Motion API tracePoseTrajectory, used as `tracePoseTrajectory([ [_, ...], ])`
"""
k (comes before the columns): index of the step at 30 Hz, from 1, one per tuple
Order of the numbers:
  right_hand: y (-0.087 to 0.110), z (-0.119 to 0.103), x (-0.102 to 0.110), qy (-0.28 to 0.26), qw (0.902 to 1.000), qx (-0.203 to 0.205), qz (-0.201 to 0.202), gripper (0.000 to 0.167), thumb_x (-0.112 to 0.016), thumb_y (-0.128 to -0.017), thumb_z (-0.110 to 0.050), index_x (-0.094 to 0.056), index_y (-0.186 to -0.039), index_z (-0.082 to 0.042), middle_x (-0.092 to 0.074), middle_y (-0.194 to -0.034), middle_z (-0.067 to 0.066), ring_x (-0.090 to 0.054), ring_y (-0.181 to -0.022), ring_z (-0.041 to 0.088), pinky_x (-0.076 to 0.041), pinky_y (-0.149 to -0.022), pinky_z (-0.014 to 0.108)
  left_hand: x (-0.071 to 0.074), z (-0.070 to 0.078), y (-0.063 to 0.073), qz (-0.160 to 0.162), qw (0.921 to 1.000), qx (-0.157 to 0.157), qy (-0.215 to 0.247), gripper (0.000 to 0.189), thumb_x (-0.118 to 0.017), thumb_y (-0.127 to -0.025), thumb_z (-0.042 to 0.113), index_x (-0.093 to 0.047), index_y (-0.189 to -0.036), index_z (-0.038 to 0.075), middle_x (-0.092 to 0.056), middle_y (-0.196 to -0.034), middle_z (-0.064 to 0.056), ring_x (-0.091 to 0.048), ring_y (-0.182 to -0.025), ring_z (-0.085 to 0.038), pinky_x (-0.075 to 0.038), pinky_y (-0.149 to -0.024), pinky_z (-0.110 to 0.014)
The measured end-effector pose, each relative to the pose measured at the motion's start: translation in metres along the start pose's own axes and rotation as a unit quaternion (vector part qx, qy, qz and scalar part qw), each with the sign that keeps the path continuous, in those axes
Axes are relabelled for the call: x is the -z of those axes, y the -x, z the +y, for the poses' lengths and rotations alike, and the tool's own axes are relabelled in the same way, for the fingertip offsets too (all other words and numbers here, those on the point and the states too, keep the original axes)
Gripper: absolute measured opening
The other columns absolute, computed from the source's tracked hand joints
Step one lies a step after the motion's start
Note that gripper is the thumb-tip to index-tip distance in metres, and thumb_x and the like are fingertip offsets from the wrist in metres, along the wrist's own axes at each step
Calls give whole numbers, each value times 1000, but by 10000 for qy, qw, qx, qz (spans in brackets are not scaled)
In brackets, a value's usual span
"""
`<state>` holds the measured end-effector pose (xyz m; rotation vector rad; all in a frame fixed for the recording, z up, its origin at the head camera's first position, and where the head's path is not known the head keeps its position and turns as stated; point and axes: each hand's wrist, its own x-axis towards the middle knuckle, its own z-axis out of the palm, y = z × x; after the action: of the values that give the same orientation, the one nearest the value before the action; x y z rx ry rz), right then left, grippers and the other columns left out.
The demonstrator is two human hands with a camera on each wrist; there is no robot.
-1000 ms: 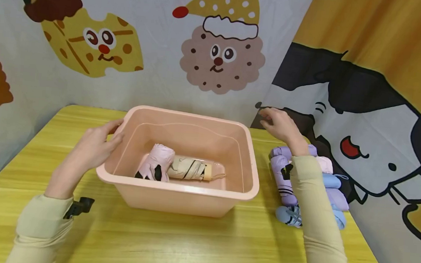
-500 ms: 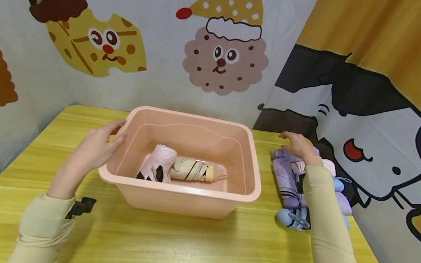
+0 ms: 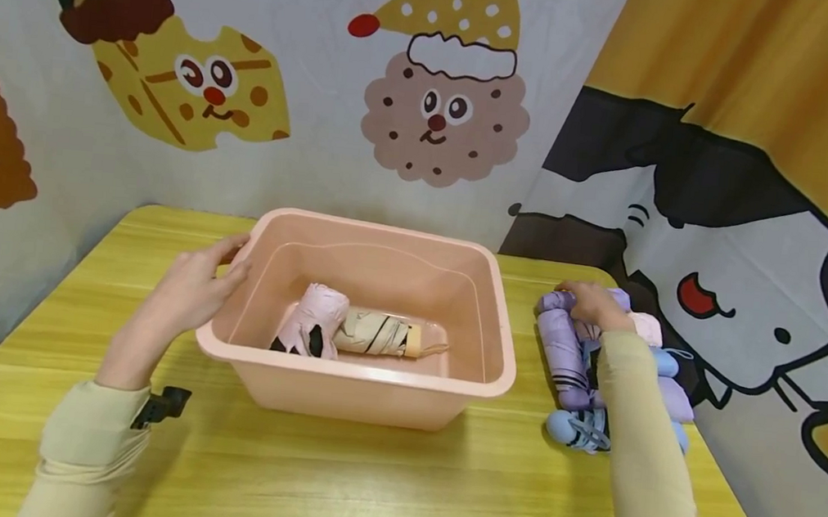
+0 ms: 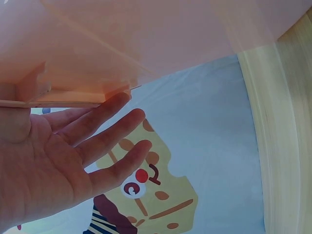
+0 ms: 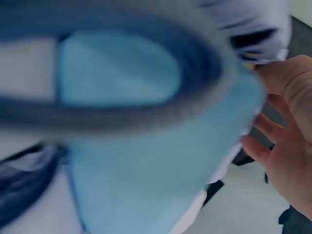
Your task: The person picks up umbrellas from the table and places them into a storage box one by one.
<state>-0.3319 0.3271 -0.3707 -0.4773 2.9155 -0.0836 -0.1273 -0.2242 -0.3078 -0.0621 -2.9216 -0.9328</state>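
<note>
A pink plastic tub [image 3: 367, 376] stands on the table, holding a pink folded umbrella [image 3: 314, 315] and a beige folded umbrella [image 3: 374, 333] with a wrist loop. My left hand [image 3: 193, 280] touches the tub's left rim; in the left wrist view its fingers are spread and nearly straight. At the right, my right hand [image 3: 598, 306] reaches onto a pile of folded umbrellas, its fingertips right at a purple umbrella [image 3: 556, 302] at the back. In the right wrist view a blurred light-blue umbrella [image 5: 146, 165] hides part of the fingers [image 5: 258, 151], which bend loosely.
Another purple umbrella [image 3: 563, 354] lies along the pile's left side, with a blue umbrella [image 3: 576, 429] in front. A pink one [image 3: 648, 328] and a lilac one [image 3: 677, 399] lie at the right. A printed curtain [image 3: 303, 175] hangs behind the wooden table [image 3: 365, 484].
My right hand has come down from the air behind the pile and moved right onto the umbrellas. The left hand stays at the tub's rim; the view has shifted slightly.
</note>
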Motion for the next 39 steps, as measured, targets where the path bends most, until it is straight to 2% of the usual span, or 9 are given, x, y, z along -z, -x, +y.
tracePoseTrajectory([
  [3, -1, 4, -5, 107, 9999, -44, 19, 56, -49, -74, 7, -54, -129, -2, -54, -129, 31, -48, -116, 51, -35, -101, 66, 1, 1, -1, 4, 10000, 4, 13, 56, -35, -102, 31, -29, -147, -1, -47, -137, -31, -44, -125, -49, -37, -101, -62],
  [9, -3, 7, -9, 79, 9994, -345, -59, 59, -48, -77, 8, -50, -134, -5, -48, -136, 31, -37, -127, 52, -23, -105, 71, 1, 1, 0, 24, 10000, -22, 0, 55, -35, -102, 31, -30, -147, -2, -47, -136, -32, -44, -125, -50, -36, -101, -62],
  [18, -8, 18, -19, 328, 9993, -147, 97, 60, -49, -78, 9, -49, -135, -8, -47, -137, 31, -38, -126, 53, -24, -103, 74, 1, 2, -1, -40, 10000, 46, 57, 56, -35, -102, 32, -28, -148, -1, -46, -138, -31, -43, -126, -49, -36, -102, -62],
  [30, -7, 17, -20, 394, 9991, -122, 114, 56, -54, -81, 6, -50, -135, -11, -49, -136, 28, -44, -124, 48, -31, -104, 67, -1, 0, 2, -7, 10000, -26, 47, 56, -36, -102, 31, -30, -147, -2, -48, -134, -32, -46, -123, -50, -38, -99, -62],
  [39, -7, 15, -20, 740, 9955, -50, 585, 52, -55, -85, 0, -51, -134, -15, -55, -130, 24, -54, -114, 45, -43, -92, 64, -1, 0, 0, -81, 10000, 33, 35, 58, -35, -103, 33, -27, -148, -2, -45, -137, -33, -44, -125, -50, -37, -100, -63],
])
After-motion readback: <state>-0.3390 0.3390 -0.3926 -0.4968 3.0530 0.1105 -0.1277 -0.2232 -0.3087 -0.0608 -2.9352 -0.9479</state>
